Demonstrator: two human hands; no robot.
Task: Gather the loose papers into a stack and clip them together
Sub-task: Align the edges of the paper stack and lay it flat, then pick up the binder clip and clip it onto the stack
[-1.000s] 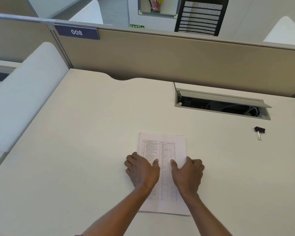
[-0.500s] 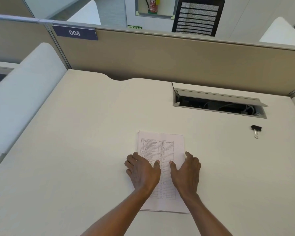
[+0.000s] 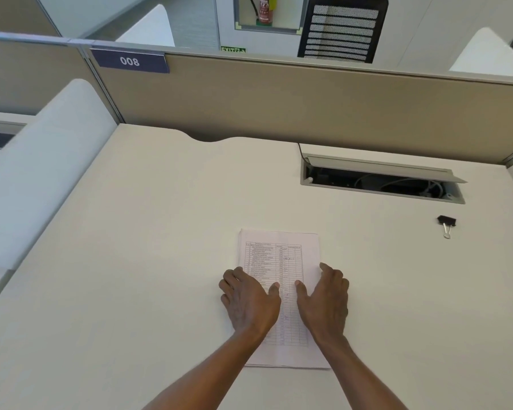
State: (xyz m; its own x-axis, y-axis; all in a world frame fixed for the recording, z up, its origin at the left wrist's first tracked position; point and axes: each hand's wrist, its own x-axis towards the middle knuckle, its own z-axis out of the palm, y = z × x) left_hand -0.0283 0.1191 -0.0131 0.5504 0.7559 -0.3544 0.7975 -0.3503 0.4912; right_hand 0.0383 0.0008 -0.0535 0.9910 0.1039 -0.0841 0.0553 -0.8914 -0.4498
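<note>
A stack of white papers (image 3: 280,253) with a printed table on the top sheet lies flat on the cream desk (image 3: 131,261), long side pointing away from me. My left hand (image 3: 249,300) rests on the stack's left edge, fingers spread. My right hand (image 3: 325,300) lies against the right edge, fingers pointing forward along it. Neither hand grips anything. A black binder clip (image 3: 446,224) with silver handles lies on the desk far to the right, well apart from both hands.
An open cable tray (image 3: 379,182) with wires is set into the desk behind the papers on the right. A beige partition (image 3: 279,105) labelled 008 runs along the back. A white side divider (image 3: 42,173) stands at the left.
My right hand has opened from curled to flat and slid to the stack's right edge. The left hand and the papers have hardly moved. The view shifted slightly.
</note>
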